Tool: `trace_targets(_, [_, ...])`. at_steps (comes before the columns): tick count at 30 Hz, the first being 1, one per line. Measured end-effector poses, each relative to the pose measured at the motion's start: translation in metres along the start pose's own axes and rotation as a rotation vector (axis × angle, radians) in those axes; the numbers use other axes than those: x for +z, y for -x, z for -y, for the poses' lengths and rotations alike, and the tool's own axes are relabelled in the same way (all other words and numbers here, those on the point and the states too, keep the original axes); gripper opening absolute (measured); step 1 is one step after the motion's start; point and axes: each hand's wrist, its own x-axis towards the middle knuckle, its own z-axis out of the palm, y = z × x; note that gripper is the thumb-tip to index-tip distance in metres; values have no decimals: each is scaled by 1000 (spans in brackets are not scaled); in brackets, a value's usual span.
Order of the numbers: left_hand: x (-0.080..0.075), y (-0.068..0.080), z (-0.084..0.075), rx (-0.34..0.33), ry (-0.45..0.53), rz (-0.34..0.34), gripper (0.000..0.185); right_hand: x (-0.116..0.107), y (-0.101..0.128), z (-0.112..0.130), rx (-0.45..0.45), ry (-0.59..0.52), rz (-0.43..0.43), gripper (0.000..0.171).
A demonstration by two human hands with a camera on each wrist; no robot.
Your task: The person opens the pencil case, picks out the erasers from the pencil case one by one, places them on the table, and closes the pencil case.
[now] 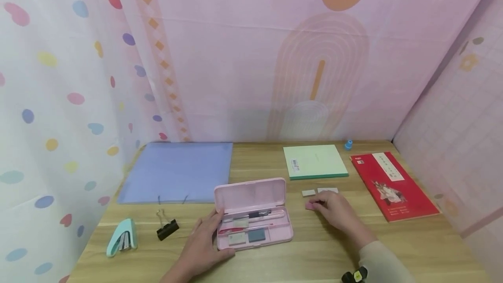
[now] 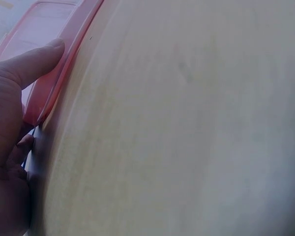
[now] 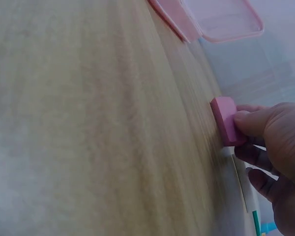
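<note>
An open pink pencil case point(image 1: 254, 217) lies on the wooden desk point(image 1: 314, 257), with pens and small erasers inside. My left hand point(image 1: 214, 236) grips its left end. In the left wrist view the thumb point(image 2: 37, 61) presses on the case's pink rim point(image 2: 71, 44). To the right of the case, my right hand point(image 1: 320, 206) pinches a small pink eraser point(image 1: 310, 206) that rests on the desk. In the right wrist view the pink eraser point(image 3: 224, 119) stands on edge between the fingertips point(image 3: 248, 120). Two pale erasers point(image 1: 308, 192) point(image 1: 328, 190) lie just beyond that hand.
A blue folder point(image 1: 177, 171) lies at the back left, a green notebook point(image 1: 315, 161) and a red book point(image 1: 393, 184) at the back right. A black binder clip point(image 1: 167, 229) and a mint stapler point(image 1: 122, 237) sit at the front left. A small blue object point(image 1: 348, 144) is near the wall.
</note>
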Motion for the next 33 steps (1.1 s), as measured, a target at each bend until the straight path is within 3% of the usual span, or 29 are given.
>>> trace_targets(6, [0, 1, 0, -10, 9, 4, 116, 6, 0, -3, -25, 105, 11, 28])
trace_targets(16, [0, 0, 0, -4, 5, 11, 116, 9, 3, -4, -33, 126, -8, 30])
trace_targets(19, [-1, 0, 0, -4, 8, 16, 116, 8, 5, 5, -49, 136, -40, 32])
trace_targets(23, [-1, -1, 0, -4, 7, 8, 117, 13, 8, 40, -213, 123, -93, 30])
trace_targets(27, [-2, -1, 1, -6, 0, 4, 117, 37, 5, 83, -448, 122, -53, 22])
trace_targets(30, [-2, -1, 2, -1, 3, 11, 116, 60, -1, 108, -524, 146, 16, 19])
trace_targets(33, [0, -1, 2, 4, 7, 17, 115, 80, -7, 123, -532, 194, 57, 20])
